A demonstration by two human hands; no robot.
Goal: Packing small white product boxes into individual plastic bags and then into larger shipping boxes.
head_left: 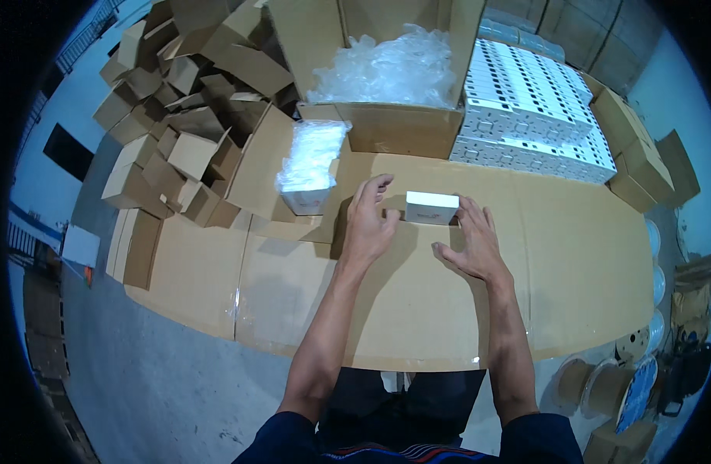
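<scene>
Flanking one small white box [431,207], two hands, left [368,224] and right [471,243], rest spread on cardboard [587,263].

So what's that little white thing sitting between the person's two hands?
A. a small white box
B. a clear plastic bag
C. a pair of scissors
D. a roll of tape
A: a small white box lies on the cardboard sheet, with the left hand and right hand on either side of it.

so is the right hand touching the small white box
Touching. The head view shows the right hand with its fingertips against the right end of the small white box, which sits on the cardboard sheet.
</scene>
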